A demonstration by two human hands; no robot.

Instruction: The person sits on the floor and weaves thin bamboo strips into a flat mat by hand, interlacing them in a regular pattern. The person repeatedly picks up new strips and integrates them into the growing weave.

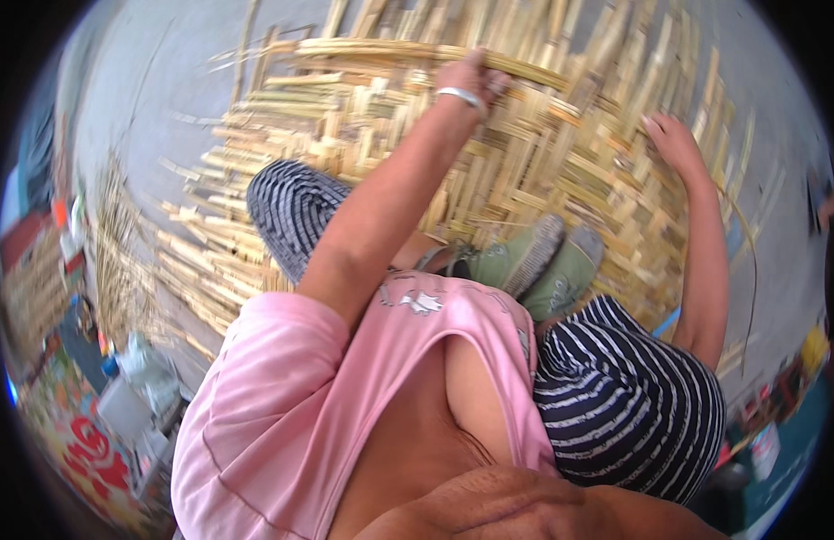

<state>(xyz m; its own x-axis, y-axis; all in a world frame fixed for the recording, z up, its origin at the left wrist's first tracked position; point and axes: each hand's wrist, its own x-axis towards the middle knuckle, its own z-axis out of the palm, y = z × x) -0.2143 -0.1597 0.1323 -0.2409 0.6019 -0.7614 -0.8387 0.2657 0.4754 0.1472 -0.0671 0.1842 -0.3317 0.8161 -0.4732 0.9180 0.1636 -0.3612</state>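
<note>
A mat of flat, split reed strips [516, 153] in yellow and tan is spread on the ground, woven in a slanting pattern. Across its far side lies a long pale reed strip [372, 47]. My left hand [471, 79], with a white band at the wrist, is closed on this strip near its middle. Farther right, my right hand [676, 144] rests low over the upright strips at the mat's right side. Its fingers are bent together, and whatever they pinch is hidden.
My green shoes [525, 265] are on the mat between striped trouser legs [628, 396]. Loose strip ends [201, 261] stick out at the left edge. A bundle of thin dry stalks [120, 243] and a clear plastic bag [147, 373] lie farther left. Grey ground [156, 81] surrounds the mat.
</note>
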